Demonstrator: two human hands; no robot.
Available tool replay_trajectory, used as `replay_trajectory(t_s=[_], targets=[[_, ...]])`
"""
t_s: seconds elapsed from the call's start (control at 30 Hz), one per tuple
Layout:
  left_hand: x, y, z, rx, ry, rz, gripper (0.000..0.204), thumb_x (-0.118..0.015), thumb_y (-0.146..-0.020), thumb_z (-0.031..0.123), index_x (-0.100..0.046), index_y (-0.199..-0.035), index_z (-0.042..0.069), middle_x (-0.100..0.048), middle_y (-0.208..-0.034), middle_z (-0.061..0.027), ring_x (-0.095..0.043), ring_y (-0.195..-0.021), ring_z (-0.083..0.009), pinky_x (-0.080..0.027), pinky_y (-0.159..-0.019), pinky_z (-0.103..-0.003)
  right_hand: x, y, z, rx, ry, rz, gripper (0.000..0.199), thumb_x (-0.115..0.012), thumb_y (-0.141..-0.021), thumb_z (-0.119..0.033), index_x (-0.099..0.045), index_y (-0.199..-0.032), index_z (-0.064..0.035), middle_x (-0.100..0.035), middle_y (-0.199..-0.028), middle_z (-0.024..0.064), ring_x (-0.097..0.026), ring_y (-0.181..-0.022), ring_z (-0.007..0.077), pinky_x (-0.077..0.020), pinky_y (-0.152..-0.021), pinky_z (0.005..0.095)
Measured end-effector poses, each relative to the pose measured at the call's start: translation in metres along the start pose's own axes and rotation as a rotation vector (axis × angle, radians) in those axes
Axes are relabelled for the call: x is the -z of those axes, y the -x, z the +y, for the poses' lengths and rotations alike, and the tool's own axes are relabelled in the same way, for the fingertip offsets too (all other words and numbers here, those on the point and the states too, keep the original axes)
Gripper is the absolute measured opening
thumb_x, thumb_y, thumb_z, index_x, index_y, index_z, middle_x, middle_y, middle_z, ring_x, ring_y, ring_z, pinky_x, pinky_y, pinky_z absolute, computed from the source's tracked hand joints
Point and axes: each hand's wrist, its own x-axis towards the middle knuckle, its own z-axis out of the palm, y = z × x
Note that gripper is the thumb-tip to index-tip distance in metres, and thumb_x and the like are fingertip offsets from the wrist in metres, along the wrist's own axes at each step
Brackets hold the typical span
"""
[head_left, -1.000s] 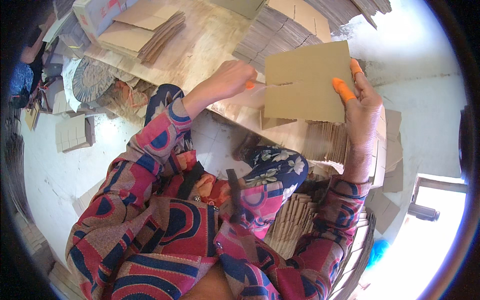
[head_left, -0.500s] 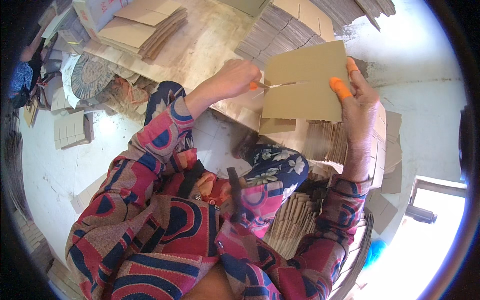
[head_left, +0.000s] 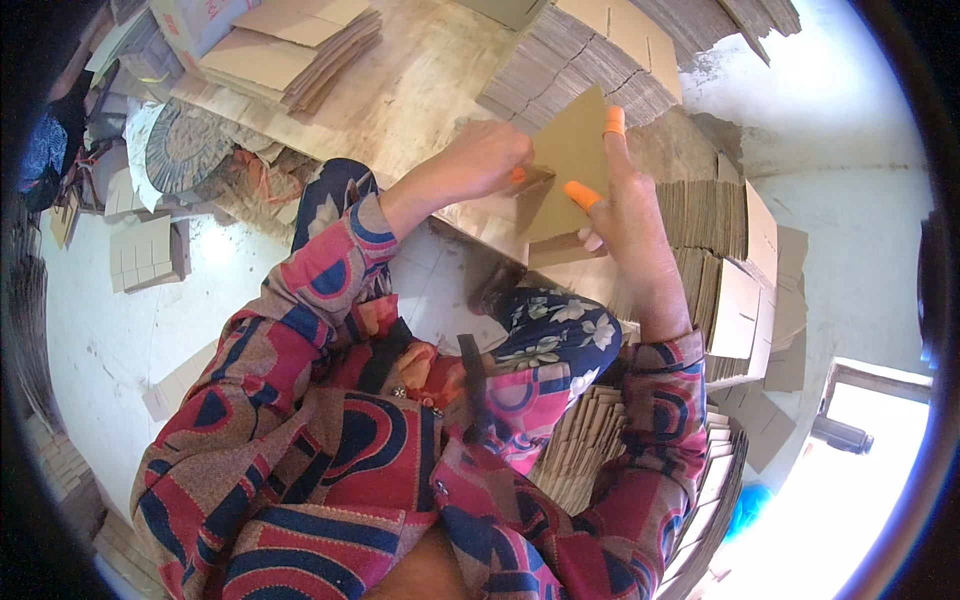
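Observation:
My left hand [head_left: 490, 157] is closed, an orange cover on one fingertip. It pinches a narrow brown cardboard piece [head_left: 535, 187], seen nearly edge-on, that meets the left side of a tan cardboard sheet [head_left: 570, 148]. Turned steeply, the sheet is gripped along its right side by my right hand [head_left: 630, 215], whose thumb and forefinger wear orange covers. Exactly how the two pieces join is hard to see. Below them, part of another cardboard piece [head_left: 560, 250] shows at the bench edge.
The wooden bench [head_left: 425, 75] carries a stack of slotted cardboard [head_left: 550, 65] at the back and flat sheets [head_left: 285, 50] at back left. More stacks [head_left: 715, 225] stand right of my forearm. Cardboard bundles [head_left: 580, 440] sit by my knee; a round bundle [head_left: 185, 150] lies left.
My right hand has moved left and turned the sheet from nearly face-on to a steep angle. My left hand has shifted slightly right, closer to it. Stacks on the right are now uncovered.

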Motion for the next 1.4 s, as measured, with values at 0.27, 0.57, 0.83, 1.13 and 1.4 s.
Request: replay_trajectory(t_s=[0.27,0.57,0.83,1.13,1.4], targets=[[-0.006,0.002,-0.002,-0.069,0.010,0.115,0.019,-0.058,-0.060,-0.003,-0.066,-0.076,0.004,-0.061,-0.070,-0.0177,-0.060,-0.074,-0.0396,-0.045,-0.061,-0.048,0.005,-0.005,-0.016,-0.136,-0.051,-0.070,0.081,-0.058,-0.077,0.012,-0.015,-0.144,-0.0009,-0.064,-0.080,0.0234,-0.065,-0.054,0.0280,-0.0504,-0.040,0.0362],[-0.009,-0.001,0.009,-0.125,0.047,0.150,0.003,-0.060,-0.066,0.002,-0.061,-0.069,0.001,-0.059,-0.068,-0.0192,-0.060,-0.071,-0.0393,-0.045,-0.059,-0.048,-0.050,0.015,0.049,0.154,0.539,-0.009,0.085,-0.068,-0.078,-0.008,-0.017,-0.146,-0.0034,-0.064,-0.084,0.0239,-0.064,-0.071,0.0400,-0.0508,-0.059,0.0453],[-0.005,0.006,0.022,0.014,-0.082,-0.111,0.015,-0.067,-0.073,0.014,-0.061,-0.079,0.002,-0.064,-0.090,-0.0143,-0.061,-0.090,-0.0328,-0.048,-0.071,-0.044,-0.024,0.039,0.058,0.176,0.624,0.520,0.065,-0.071,-0.078,-0.040,-0.050,-0.124,0.0021,-0.064,-0.086,0.0157,-0.063,-0.078,0.0345,-0.0504,-0.055,0.0411],[-0.013,-0.011,0.044,-0.437,-0.367,0.306,0.050,-0.068,-0.070,0.014,-0.055,-0.117,0.004,-0.053,-0.125,-0.0115,-0.046,-0.121,-0.0303,-0.038,-0.099,-0.044,0.002,0.044,0.077,0.118,0.473,-0.017,0.025,-0.060,-0.082,-0.008,-0.060,-0.103,0.0039,-0.064,-0.093,0.0236,-0.062,-0.094,0.0359,-0.0445,-0.085,0.0428],[-0.017,-0.014,0.035,-0.428,-0.117,-0.233,0.012,-0.059,-0.076,0.014,-0.053,-0.076,0.004,-0.059,-0.066,-0.0121,-0.061,-0.067,-0.0312,-0.046,-0.056,-0.040,-0.011,0.047,0.091,0.179,0.199,-0.059,0.037,-0.057,-0.075,0.004,-0.060,-0.112,-0.0034,-0.063,-0.077,0.0235,-0.064,-0.075,0.0395,-0.0497,-0.065,0.0434]])
